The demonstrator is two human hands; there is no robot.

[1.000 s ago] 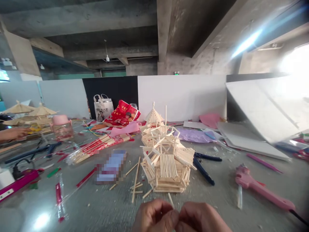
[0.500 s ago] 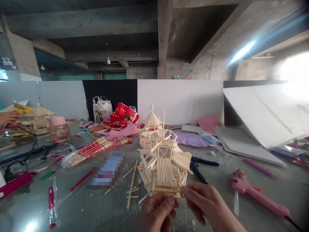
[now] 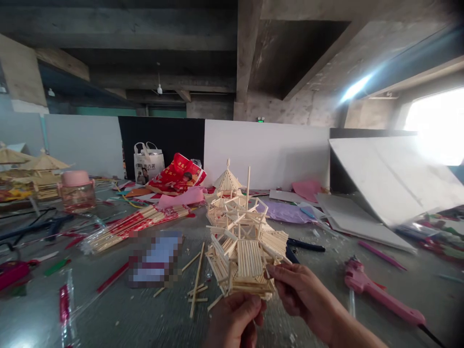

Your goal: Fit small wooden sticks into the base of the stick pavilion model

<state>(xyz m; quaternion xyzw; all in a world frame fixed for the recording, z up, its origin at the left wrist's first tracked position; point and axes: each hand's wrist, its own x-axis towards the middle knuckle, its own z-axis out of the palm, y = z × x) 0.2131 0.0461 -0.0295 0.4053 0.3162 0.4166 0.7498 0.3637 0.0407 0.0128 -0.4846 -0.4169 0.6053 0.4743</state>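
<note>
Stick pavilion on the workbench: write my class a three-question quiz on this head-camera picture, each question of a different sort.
1. True or false: the right hand touches the stick pavilion.
2. The pink glue gun lies on the pavilion's: A) left B) right
3. Fill in: the left hand is at the model's ____ edge.

Key: 1 true; 2 B; 3 lower.
</note>
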